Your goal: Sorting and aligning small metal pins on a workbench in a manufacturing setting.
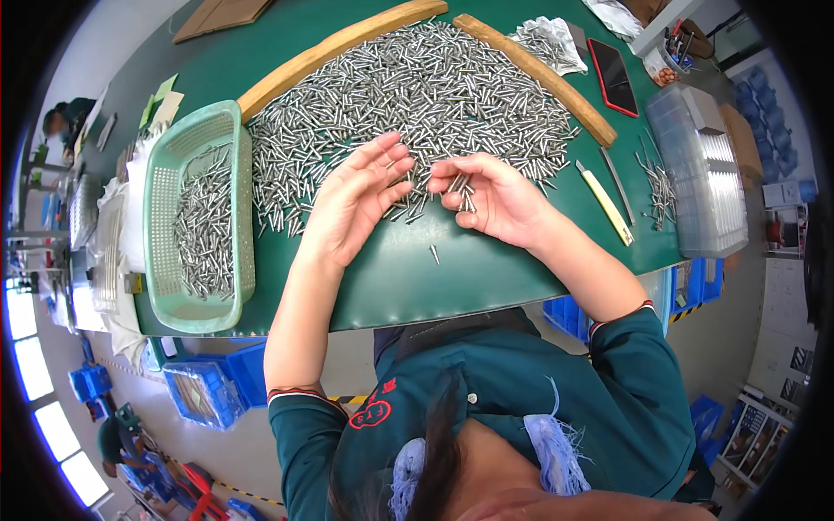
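several metal pins (466, 198) are being grasped by the right hand (506, 200) at frame centre; the left hand (347, 198) is being held unclenched over the lower edge of the pin pile (408, 91), upper centre.

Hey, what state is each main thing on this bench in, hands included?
Left hand: open, fingers loosely curled
Right hand: closed around several metal pins
Pin pile: loose, spread out
Green basket: partly filled
Phone: lying flat, screen dark
Yellow cutter: lying flat, blade apparently out
Wooden strips: lying along the pile's edge
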